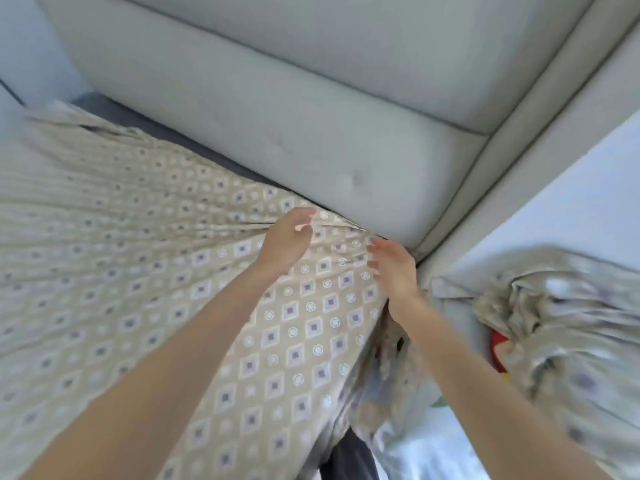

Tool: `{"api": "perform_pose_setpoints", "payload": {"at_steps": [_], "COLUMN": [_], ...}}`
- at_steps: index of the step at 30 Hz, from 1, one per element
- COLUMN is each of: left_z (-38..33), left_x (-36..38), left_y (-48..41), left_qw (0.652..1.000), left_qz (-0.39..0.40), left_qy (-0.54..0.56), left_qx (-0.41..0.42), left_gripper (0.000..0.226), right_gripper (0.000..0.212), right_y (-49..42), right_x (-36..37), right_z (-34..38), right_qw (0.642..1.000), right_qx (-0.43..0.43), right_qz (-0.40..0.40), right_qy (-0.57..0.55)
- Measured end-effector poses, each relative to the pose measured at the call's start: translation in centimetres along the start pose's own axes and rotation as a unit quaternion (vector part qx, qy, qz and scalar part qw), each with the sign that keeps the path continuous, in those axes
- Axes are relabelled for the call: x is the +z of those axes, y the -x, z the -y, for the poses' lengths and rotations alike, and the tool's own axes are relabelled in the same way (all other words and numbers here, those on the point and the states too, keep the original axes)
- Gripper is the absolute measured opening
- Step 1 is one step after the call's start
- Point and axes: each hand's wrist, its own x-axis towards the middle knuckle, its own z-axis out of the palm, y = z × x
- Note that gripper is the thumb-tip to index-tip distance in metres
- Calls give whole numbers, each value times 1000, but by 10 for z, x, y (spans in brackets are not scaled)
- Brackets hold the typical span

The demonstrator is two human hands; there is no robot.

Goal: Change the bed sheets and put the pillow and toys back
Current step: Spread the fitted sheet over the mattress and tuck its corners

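Two hands meet at the head corner of the bed. The beige diamond-patterned sheet (214,306) lies spread there over what seems to be the mattress (138,121), whose dark edge shows as a strip along the padded grey headboard (311,133). The left hand (289,242) has its fingers (304,216) curled into the cloth, and folds fan out from that spot, so it appears to pinch a gather of the sheet, though blur leaves some doubt. The right hand (394,268) is just beside it, over the sheet's corner, with fingers loosely bent and apart and nothing visibly held. Whether they touch the cloth cannot be told. To the right lies a crumpled bundle (554,334) of similar fabric, with a red object (498,348) partly under it. The sheet looks light, thin and limp, probably a little slick, so it is likely to bunch rather than push and to slip under a flat palm. It is probably best taken at the corner hem, a gathered fistful in each hand, and drawn down over the mattress corner.
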Motion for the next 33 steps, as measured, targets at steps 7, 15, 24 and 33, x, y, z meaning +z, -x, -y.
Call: {"api": "perform_pose_setpoints", "payload": {"at_steps": [7,15,24,33], "left_z": [-49,-43,-15,26], "left_x": [-48,-69,-96,-165], "left_y": [96,228,414,605], "left_qw": [999,992,966,920], "left_qz": [-48,-105,-229,-357], "left_qy": [16,64,93,104], "left_qx": [15,-22,-78,-121], "left_gripper": [37,39,38,35], "right_gripper": [13,17,21,18], "right_y": [99,187,315,471], "right_x": [-23,-48,-60,-17], "right_z": [42,33,8,-19], "right_qw": [997,982,935,866], "right_qx": [-18,-38,-96,-139], "right_qz": [71,157,292,430], "right_qy": [17,93,175,213]}}
